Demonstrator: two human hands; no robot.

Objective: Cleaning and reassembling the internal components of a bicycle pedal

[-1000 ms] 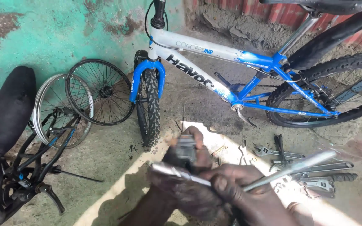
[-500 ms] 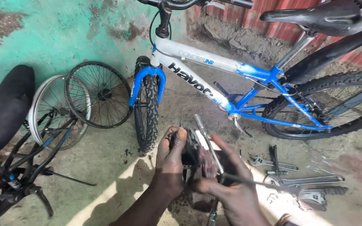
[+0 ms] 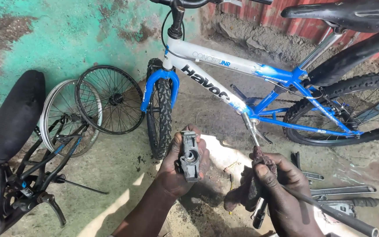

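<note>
Left hand (image 3: 176, 169) low centre, fingers wrapped round a grey bicycle pedal (image 3: 189, 156), held upright, its axle hole facing the camera. Right hand (image 3: 277, 186) at 3 o'clock of the left and apart from it, fist closed on a dark grimy rag (image 3: 253, 186) and a long metal rod (image 3: 330, 210) that runs toward 4 o'clock. Spanners (image 3: 343, 191) on the ground just right of that hand. Blue-and-white bicycle (image 3: 242, 66) at 12 o'clock, its front wheel (image 3: 159, 116) just above the pedal. Two loose spoked wheels (image 3: 110, 98) at 10 o'clock against a green wall (image 3: 66, 35). Black bike frame (image 3: 18, 184) at 9 o'clock.
</note>
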